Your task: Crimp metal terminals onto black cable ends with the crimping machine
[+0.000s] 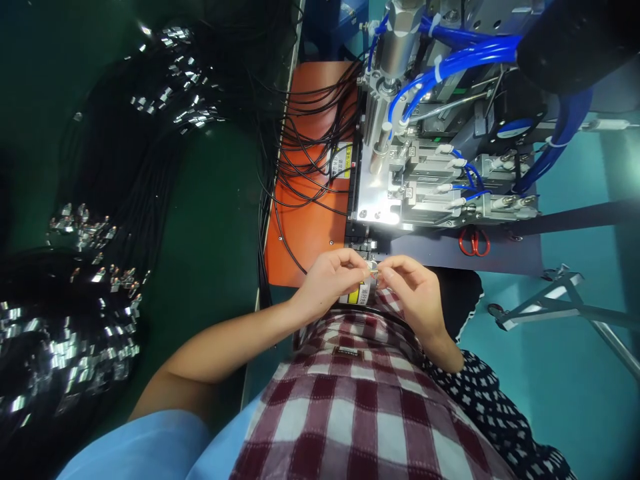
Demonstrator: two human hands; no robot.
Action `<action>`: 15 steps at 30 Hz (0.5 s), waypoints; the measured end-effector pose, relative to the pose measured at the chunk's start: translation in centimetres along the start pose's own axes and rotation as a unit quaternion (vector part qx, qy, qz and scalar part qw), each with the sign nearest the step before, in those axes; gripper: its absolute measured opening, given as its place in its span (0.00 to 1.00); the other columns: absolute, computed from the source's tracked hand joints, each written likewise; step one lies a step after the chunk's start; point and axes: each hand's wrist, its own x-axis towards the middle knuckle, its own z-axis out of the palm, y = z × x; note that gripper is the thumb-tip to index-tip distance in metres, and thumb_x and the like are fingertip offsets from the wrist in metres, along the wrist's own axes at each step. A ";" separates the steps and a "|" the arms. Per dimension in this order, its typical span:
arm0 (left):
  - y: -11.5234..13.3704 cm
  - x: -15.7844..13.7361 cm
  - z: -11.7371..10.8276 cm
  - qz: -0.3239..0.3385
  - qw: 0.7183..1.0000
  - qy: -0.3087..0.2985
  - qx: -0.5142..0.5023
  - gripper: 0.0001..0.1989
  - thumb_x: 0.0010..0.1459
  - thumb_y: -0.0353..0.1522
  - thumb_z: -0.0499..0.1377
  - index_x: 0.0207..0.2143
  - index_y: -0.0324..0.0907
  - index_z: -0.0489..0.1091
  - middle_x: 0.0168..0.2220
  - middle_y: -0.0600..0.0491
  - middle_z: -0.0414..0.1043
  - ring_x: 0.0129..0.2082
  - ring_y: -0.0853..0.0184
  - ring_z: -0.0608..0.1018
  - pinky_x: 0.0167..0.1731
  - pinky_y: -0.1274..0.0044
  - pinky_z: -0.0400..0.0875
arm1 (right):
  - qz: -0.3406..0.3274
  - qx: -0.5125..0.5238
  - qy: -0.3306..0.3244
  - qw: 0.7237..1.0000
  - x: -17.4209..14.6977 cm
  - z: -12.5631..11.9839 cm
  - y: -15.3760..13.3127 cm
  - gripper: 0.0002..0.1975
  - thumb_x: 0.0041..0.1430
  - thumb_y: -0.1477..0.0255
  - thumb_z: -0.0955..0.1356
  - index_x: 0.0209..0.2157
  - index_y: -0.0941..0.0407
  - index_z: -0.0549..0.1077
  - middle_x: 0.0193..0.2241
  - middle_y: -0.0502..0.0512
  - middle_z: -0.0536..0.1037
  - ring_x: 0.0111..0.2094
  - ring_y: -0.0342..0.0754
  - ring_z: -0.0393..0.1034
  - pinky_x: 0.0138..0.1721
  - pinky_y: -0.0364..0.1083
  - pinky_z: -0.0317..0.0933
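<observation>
My left hand (333,277) and my right hand (414,288) meet close in front of my checked apron, at the near end of the machine's front edge. Thumb and fingers of both are pinched together around a small shiny metal connector (373,268). Most of it is covered by the fingertips, so its exact shape cannot be made out. Just beyond the fingers is a row of small black-and-metal fixtures (367,245) along the machine. Below the fingertips, a white and yellow label (356,293) shows partly.
An orange panel (310,227) carries loose black cables (320,143) into the machine (385,173) with blue air tubes. Bundles of black cables with shiny connector ends (75,353) lie on the dark green surface at left. Red-handled scissors (474,243) rest at right, near a metal stand leg (555,297).
</observation>
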 end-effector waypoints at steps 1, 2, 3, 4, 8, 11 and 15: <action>0.0 0.0 0.0 0.000 1.000 0.001 0.001 0.11 0.51 0.35 0.67 0.26 0.38 0.68 0.16 0.62 0.56 0.17 0.78 0.56 0.19 0.82 0.46 | -0.005 -0.008 0.003 1.000 0.0 -0.1 0.0 0.05 0.58 0.68 0.70 0.32 0.55 0.76 0.28 0.51 0.77 0.27 0.44 0.70 0.32 0.45 0.66; 0.1 -0.1 0.0 0.000 1.000 0.002 0.003 0.11 0.50 0.35 0.67 0.26 0.38 0.68 0.16 0.62 0.56 0.17 0.79 0.56 0.19 0.82 0.46 | -0.011 -0.017 0.003 1.000 0.0 -0.1 -0.1 0.05 0.57 0.68 0.71 0.33 0.54 0.77 0.30 0.51 0.78 0.28 0.44 0.71 0.32 0.45 0.67; 0.2 -0.1 0.1 0.001 1.000 0.002 0.004 0.12 0.50 0.35 0.67 0.26 0.38 0.68 0.16 0.62 0.57 0.17 0.79 0.56 0.19 0.82 0.46 | -0.015 -0.026 0.002 1.000 0.0 0.0 -0.1 0.05 0.57 0.68 0.71 0.34 0.54 0.78 0.30 0.51 0.79 0.29 0.45 0.71 0.33 0.45 0.67; 0.2 -0.1 0.1 0.003 1.000 0.002 0.006 0.12 0.50 0.35 0.67 0.26 0.38 0.68 0.16 0.62 0.57 0.17 0.79 0.56 0.19 0.82 0.46 | -0.020 -0.034 0.002 0.999 0.0 0.0 -0.1 0.05 0.57 0.68 0.72 0.34 0.54 0.78 0.31 0.52 0.79 0.30 0.45 0.71 0.33 0.45 0.67; 0.3 -0.2 0.2 0.010 1.000 0.001 0.023 0.11 0.51 0.34 0.65 0.26 0.38 0.68 0.16 0.63 0.55 0.17 0.79 0.56 0.19 0.83 0.47 | -0.050 -0.070 0.015 0.996 -0.1 0.4 -0.2 0.05 0.58 0.68 0.72 0.30 0.54 0.76 0.28 0.50 0.77 0.29 0.44 0.69 0.32 0.44 0.65; 0.2 -0.2 0.2 0.013 0.999 -0.003 0.042 0.11 0.53 0.34 0.64 0.26 0.39 0.66 0.15 0.63 0.54 0.16 0.78 0.55 0.19 0.82 0.47 | -0.067 -0.096 0.020 0.993 -0.2 0.6 0.0 0.07 0.60 0.69 0.70 0.28 0.54 0.74 0.28 0.50 0.74 0.27 0.43 0.68 0.30 0.44 0.63; 0.1 -0.4 0.0 0.116 0.978 0.020 0.172 0.08 0.57 0.33 0.62 0.28 0.39 0.69 0.24 0.57 0.65 0.23 0.74 0.66 0.23 0.81 0.59 | -0.059 -0.084 0.017 0.995 -0.1 0.6 0.3 0.08 0.61 0.68 0.69 0.28 0.54 0.72 0.28 0.50 0.72 0.26 0.42 0.66 0.28 0.44 0.62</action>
